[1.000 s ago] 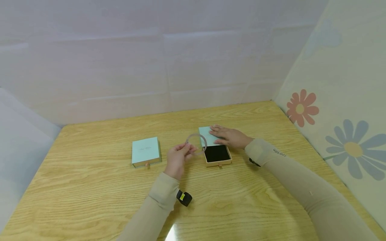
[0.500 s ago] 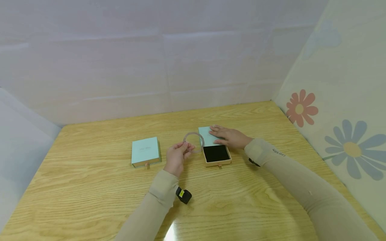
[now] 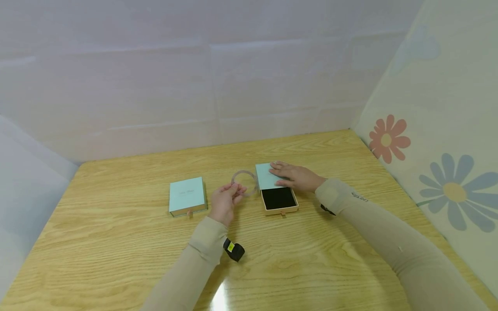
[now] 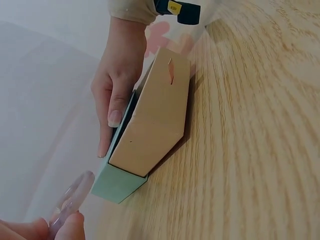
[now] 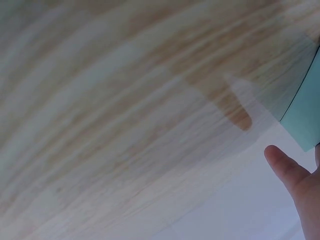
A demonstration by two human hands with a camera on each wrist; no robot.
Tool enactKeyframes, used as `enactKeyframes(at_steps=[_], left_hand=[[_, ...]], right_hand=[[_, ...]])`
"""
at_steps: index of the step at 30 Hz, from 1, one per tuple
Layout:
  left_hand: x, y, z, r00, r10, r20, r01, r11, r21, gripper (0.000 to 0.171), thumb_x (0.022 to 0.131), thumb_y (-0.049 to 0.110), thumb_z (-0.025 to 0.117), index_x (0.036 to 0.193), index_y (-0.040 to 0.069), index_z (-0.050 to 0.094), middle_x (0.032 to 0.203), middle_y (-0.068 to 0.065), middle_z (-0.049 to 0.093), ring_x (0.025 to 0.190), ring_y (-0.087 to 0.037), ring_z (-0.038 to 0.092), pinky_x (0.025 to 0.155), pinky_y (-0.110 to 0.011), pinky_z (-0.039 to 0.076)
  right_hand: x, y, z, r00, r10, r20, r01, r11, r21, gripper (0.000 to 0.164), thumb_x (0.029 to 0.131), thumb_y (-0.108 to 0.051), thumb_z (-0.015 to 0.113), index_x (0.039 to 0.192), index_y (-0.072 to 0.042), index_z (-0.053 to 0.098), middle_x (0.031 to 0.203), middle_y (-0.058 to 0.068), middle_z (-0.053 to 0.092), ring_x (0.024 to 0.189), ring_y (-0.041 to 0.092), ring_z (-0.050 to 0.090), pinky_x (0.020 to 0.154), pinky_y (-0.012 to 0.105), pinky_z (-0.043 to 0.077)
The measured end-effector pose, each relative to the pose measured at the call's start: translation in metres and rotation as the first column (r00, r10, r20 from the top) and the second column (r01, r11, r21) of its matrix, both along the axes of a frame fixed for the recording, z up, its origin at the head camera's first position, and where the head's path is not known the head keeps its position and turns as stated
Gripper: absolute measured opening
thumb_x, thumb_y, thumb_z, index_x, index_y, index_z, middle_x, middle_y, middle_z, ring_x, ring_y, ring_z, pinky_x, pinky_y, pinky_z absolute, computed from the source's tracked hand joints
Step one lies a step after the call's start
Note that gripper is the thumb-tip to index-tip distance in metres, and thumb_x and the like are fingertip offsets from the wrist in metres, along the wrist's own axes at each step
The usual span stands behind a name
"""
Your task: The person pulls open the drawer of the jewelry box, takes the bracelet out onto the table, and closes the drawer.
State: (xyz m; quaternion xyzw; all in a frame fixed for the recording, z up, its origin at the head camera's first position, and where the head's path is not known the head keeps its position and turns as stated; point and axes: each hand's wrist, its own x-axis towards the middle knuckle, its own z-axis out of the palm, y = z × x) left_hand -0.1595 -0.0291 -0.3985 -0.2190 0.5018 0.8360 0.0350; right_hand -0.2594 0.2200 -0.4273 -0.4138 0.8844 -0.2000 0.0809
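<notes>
A pale, translucent lilac bangle (image 3: 244, 171) is pinched between the thumb and fingers of my left hand (image 3: 223, 203), just left of a drawer-style jewelry box. In the left wrist view the bangle (image 4: 75, 196) stands tilted near the box's corner. The box's mint sleeve (image 3: 266, 178) lies flat, and its peach drawer (image 3: 282, 211) with a black lining is pulled out toward me. My right hand (image 3: 299, 177) rests on top of the sleeve, fingers spread. The right wrist view catches part of that hand (image 5: 305, 187) beside the mint sleeve (image 5: 306, 120).
A second mint box (image 3: 187, 195), closed, with a small ribbon tab, sits on the wooden table (image 3: 116, 242) to the left. White cloth (image 3: 155, 86) hangs behind the table, and a flower-printed sheet (image 3: 435, 129) borders its right side.
My left hand has moved slightly left with the bangle, away from the pulled-out drawer. The right hand and both boxes have stayed in place.
</notes>
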Motion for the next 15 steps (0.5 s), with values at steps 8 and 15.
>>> enactKeyframes(at_steps=[8, 15], left_hand=[[-0.0050, -0.0033, -0.0004, 1.000, 0.025, 0.014, -0.025, 0.999, 0.032, 0.023, 0.100, -0.002, 0.050, 0.119, -0.016, 0.050, 0.092, -0.012, 0.059, 0.077, -0.014, 0.064, 0.090, -0.030, 0.053], [-0.0084, -0.0046, 0.0016, 0.999, 0.038, 0.025, -0.039, 0.999, 0.036, 0.011, 0.099, -0.003, 0.050, 0.107, -0.010, 0.054, 0.090, -0.011, 0.058, 0.076, -0.014, 0.063, 0.090, -0.030, 0.053]], right_hand=[[0.0018, -0.0010, 0.0033, 1.000, -0.012, 0.014, 0.012, 1.000, 0.017, 0.056, 0.099, -0.028, 0.057, 0.147, -0.004, 0.040, 0.154, 0.015, 0.030, 0.144, 0.033, 0.021, 0.113, 0.052, 0.025], [0.0025, -0.0015, 0.0050, 1.000, -0.013, 0.021, 0.012, 1.000, 0.015, 0.056, 0.099, -0.028, 0.058, 0.146, -0.003, 0.040, 0.153, 0.016, 0.030, 0.144, 0.034, 0.021, 0.113, 0.052, 0.025]])
